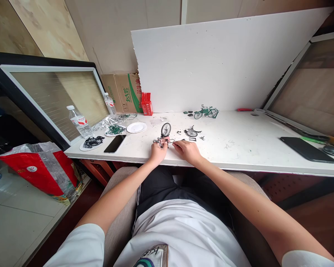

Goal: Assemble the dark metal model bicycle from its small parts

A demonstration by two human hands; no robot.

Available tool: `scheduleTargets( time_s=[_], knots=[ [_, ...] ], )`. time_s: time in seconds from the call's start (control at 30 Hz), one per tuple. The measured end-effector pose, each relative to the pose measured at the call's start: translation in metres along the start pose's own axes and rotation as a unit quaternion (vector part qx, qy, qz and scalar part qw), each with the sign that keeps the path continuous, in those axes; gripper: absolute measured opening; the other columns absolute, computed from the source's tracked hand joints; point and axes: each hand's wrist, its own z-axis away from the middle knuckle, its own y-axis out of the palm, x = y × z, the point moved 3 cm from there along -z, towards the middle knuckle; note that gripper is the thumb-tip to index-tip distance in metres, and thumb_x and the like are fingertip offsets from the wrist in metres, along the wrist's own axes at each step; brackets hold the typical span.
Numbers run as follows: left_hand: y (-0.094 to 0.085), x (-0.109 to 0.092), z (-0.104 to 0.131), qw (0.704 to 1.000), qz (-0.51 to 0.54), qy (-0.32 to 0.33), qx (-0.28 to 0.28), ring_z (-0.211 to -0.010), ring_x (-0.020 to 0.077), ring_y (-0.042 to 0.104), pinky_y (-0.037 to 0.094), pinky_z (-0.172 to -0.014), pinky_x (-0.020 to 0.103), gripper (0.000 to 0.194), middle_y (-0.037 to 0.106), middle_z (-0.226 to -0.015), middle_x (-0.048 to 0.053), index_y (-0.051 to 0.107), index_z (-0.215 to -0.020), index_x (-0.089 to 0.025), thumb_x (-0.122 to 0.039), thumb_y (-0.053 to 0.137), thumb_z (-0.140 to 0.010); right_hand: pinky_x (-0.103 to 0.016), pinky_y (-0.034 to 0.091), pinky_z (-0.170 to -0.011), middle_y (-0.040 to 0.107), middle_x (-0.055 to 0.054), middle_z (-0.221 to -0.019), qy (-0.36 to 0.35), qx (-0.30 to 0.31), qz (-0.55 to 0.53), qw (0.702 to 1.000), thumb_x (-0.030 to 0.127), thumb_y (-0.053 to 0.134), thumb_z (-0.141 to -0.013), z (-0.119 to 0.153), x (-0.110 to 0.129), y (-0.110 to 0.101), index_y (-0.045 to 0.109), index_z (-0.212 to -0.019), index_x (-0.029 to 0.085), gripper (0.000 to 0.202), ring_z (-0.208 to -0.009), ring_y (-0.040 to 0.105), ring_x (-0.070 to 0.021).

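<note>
My left hand (157, 152) is closed around the lower part of a model bicycle wheel assembly (166, 129), whose spoked black wheel stands upright above the fingers. My right hand (188, 150) pinches at the end of a thin dark part (171, 141) that reaches across to the assembly. Whether this part is joined to the assembly I cannot tell. Just beyond the right hand lies a second wheel piece (192, 132) with a curved dark guard. Small loose black parts (193, 139) lie around it. A finished-looking green model bicycle (206, 112) stands farther back.
On the left are a plate of black parts (92, 143), green parts (115, 129), a bare white plate (136, 127), a phone (115, 144) and water bottles (80, 121). A red box (147, 104) stands behind. At right lies a black phone-like slab (308, 150).
</note>
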Motion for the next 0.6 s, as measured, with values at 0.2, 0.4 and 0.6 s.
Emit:
scheduleTargets(
  time_s=[0.2,0.4,0.6],
  knots=[
    [-0.0007,0.0025,-0.0003,1.0,-0.008,0.005,0.004,-0.117,0.0245,0.072,0.051,-0.113,0.042,0.023,0.078,-0.117,0.012,0.076,-0.107,-0.019,-0.02,0.056,-0.095,-0.028,0.034,-0.064,0.079,-0.008,-0.088,0.008,0.016,-0.002,1.0,0.034,0.046,-0.109,-0.0007,-0.0002,-0.0019,0.075,-0.101,0.02,0.034,-0.072,0.069,-0.0186],
    [-0.0012,0.0019,-0.0008,1.0,-0.013,0.001,0.005,-0.116,0.0243,0.073,0.05,-0.114,0.041,0.023,0.078,-0.117,0.011,0.076,-0.108,-0.019,-0.021,0.057,-0.095,-0.028,0.032,-0.063,0.079,-0.008,-0.088,0.009,0.015,0.001,1.0,0.033,0.045,-0.108,-0.0006,-0.0016,-0.0005,0.075,-0.099,0.02,0.034,-0.071,0.067,-0.0183],
    [-0.0007,0.0027,-0.0011,1.0,-0.014,0.003,0.004,-0.117,0.0247,0.072,0.051,-0.114,0.042,0.024,0.078,-0.117,0.011,0.076,-0.109,-0.019,-0.02,0.057,-0.095,-0.029,0.03,-0.062,0.077,-0.008,-0.082,0.009,0.01,0.01,1.0,0.035,0.043,-0.109,-0.0006,-0.0005,-0.0011,0.074,-0.093,0.02,0.038,-0.067,0.064,-0.0179]
  ],
)
